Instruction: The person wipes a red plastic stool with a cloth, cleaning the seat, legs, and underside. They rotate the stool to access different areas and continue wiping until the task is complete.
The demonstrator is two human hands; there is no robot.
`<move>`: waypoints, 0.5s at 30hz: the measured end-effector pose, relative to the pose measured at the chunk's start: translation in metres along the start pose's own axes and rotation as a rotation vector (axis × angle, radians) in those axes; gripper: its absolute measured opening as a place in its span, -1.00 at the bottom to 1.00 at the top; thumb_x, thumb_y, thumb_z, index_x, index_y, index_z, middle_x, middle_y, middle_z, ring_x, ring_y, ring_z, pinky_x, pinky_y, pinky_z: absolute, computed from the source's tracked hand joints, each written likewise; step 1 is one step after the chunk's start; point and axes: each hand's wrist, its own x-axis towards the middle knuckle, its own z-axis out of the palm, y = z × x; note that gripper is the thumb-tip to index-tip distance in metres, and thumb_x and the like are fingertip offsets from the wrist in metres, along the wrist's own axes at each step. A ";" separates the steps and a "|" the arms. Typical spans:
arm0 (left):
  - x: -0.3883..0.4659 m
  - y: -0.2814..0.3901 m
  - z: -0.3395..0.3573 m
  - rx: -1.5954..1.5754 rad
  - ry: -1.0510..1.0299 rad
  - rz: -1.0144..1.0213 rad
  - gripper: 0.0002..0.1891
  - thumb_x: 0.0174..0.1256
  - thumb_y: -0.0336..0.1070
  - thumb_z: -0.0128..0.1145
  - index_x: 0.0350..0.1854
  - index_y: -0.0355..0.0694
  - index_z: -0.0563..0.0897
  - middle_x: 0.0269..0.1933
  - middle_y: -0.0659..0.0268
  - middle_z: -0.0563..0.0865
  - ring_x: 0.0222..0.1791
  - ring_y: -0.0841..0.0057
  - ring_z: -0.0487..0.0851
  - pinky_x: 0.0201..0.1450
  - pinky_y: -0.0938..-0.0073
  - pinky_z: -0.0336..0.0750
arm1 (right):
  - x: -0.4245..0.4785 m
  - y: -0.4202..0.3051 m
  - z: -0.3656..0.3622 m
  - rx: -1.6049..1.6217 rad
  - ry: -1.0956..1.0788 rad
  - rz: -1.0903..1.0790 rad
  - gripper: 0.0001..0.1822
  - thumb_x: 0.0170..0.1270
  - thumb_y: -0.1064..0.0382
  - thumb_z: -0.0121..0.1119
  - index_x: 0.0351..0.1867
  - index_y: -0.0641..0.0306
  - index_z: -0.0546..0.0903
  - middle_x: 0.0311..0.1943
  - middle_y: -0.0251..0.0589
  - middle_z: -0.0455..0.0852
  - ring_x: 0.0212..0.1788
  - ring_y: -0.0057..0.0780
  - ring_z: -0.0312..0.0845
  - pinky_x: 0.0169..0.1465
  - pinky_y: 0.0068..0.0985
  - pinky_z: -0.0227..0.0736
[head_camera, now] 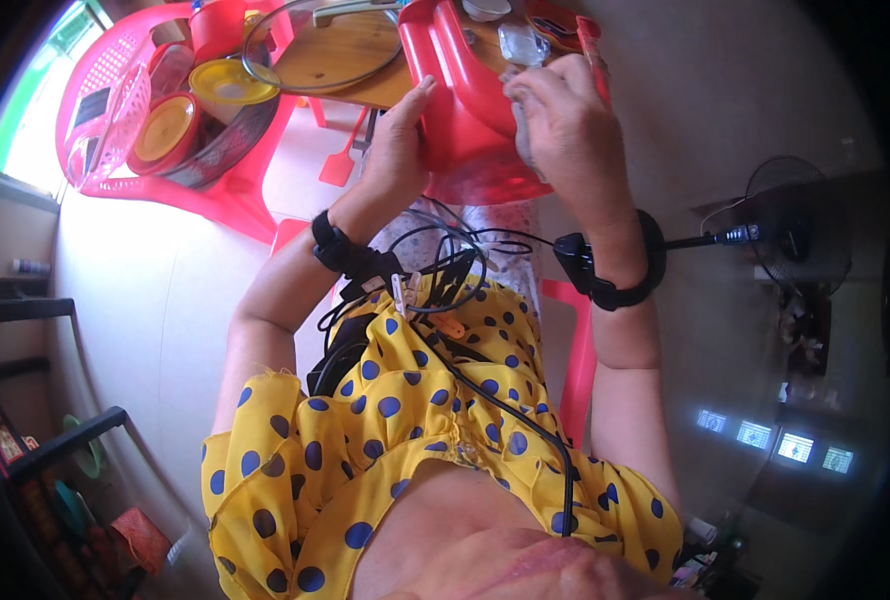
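Observation:
A glossy red plastic article (475, 161) with a curved, hollowed shape stands above my knees; I cannot tell exactly what it is. My left hand (400, 146) grips its left side, thumb up along the edge. Bunched in the fingers of my right hand (569, 127) is a greyish cloth (522, 135), held at the right part of the red plastic. Just beyond that hand lies a clear plastic packet or small container (524, 45). Black straps with devices circle both my wrists.
A pink plastic chair (242, 187) at the left holds bowls, a yellow plate (233, 81) and a perforated basket (119, 120). A glass lid (265, 75) rests over a wooden tabletop (332, 56). Black cables (445, 240) loop over my lap. A fan (794, 240) stands right.

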 end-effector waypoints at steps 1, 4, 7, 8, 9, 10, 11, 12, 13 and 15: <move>0.003 -0.001 -0.003 -0.010 -0.004 0.006 -0.67 0.47 -0.09 0.17 0.05 -0.24 0.62 0.00 0.21 0.75 -0.05 0.40 0.75 0.08 0.29 0.67 | -0.003 0.003 -0.006 -0.015 -0.007 0.027 -0.90 0.30 0.43 0.28 -0.18 0.22 0.71 -0.22 -0.15 0.60 -0.19 -0.15 0.67 -0.12 -0.34 0.58; 0.003 0.000 -0.001 -0.011 -0.009 -0.010 -0.67 0.48 -0.08 0.17 0.06 -0.23 0.61 0.01 0.24 0.75 -0.02 0.45 0.73 0.12 0.37 0.62 | -0.011 0.026 -0.020 -0.097 0.022 0.097 -0.93 0.30 0.38 0.29 -0.22 0.16 0.71 -0.24 -0.20 0.61 -0.23 -0.16 0.68 -0.17 -0.31 0.58; 0.002 0.001 0.002 -0.019 -0.001 -0.031 -0.65 0.46 -0.08 0.19 0.06 -0.26 0.61 0.00 0.23 0.75 -0.03 0.41 0.74 0.11 0.31 0.64 | -0.020 0.046 -0.028 -0.143 0.059 0.180 -0.95 0.31 0.34 0.29 -0.23 0.14 0.71 -0.25 -0.19 0.61 -0.25 -0.12 0.67 -0.19 -0.27 0.58; 0.001 0.000 0.002 -0.027 0.003 -0.039 -0.64 0.44 -0.08 0.21 0.06 -0.27 0.61 0.00 0.21 0.75 -0.04 0.38 0.75 0.10 0.26 0.66 | -0.022 0.049 -0.029 -0.148 0.073 0.181 -0.95 0.32 0.34 0.29 -0.23 0.14 0.71 -0.25 -0.18 0.61 -0.25 -0.11 0.67 -0.18 -0.26 0.58; -0.001 0.001 0.004 -0.009 -0.004 -0.028 -0.65 0.46 -0.08 0.19 0.05 -0.26 0.61 0.00 0.23 0.75 -0.04 0.42 0.74 0.11 0.31 0.64 | -0.021 0.049 -0.029 -0.151 0.089 0.183 -0.96 0.32 0.33 0.28 -0.23 0.14 0.71 -0.25 -0.18 0.61 -0.25 -0.10 0.67 -0.18 -0.26 0.58; -0.005 0.001 0.005 0.009 -0.012 -0.018 -0.66 0.47 -0.08 0.18 0.05 -0.24 0.62 0.00 0.24 0.75 -0.03 0.45 0.73 0.12 0.37 0.62 | -0.021 0.045 -0.030 -0.151 0.072 0.182 -0.94 0.30 0.36 0.28 -0.23 0.17 0.70 -0.25 -0.16 0.60 -0.24 -0.08 0.66 -0.17 -0.25 0.58; -0.007 0.002 0.006 0.026 -0.019 -0.009 -0.67 0.48 -0.08 0.16 0.05 -0.23 0.62 0.00 0.26 0.75 -0.03 0.49 0.72 0.13 0.42 0.60 | -0.020 0.041 -0.028 -0.153 0.068 0.166 -0.94 0.29 0.37 0.28 -0.23 0.18 0.70 -0.24 -0.15 0.60 -0.24 -0.09 0.66 -0.16 -0.26 0.58; -0.007 0.002 0.006 0.028 -0.022 -0.005 -0.67 0.48 -0.08 0.16 0.05 -0.23 0.62 0.00 0.27 0.75 -0.03 0.49 0.72 0.13 0.43 0.60 | -0.019 0.036 -0.024 -0.155 0.064 0.151 -0.93 0.28 0.38 0.28 -0.23 0.19 0.69 -0.24 -0.15 0.60 -0.23 -0.09 0.66 -0.16 -0.26 0.58; -0.006 0.001 0.005 0.030 -0.024 -0.002 -0.67 0.48 -0.08 0.16 0.06 -0.23 0.61 0.00 0.27 0.75 -0.02 0.50 0.72 0.13 0.43 0.60 | -0.017 0.029 -0.021 -0.157 0.060 0.136 -0.93 0.27 0.39 0.28 -0.23 0.20 0.69 -0.23 -0.15 0.60 -0.23 -0.09 0.66 -0.15 -0.26 0.58; -0.005 0.000 0.002 0.040 -0.026 0.008 -0.67 0.49 -0.07 0.16 0.07 -0.22 0.61 0.00 0.27 0.75 -0.02 0.50 0.72 0.13 0.43 0.59 | -0.014 0.013 -0.013 -0.106 0.023 0.126 -0.93 0.31 0.42 0.27 -0.21 0.27 0.70 -0.21 -0.14 0.65 -0.17 -0.14 0.69 -0.11 -0.35 0.60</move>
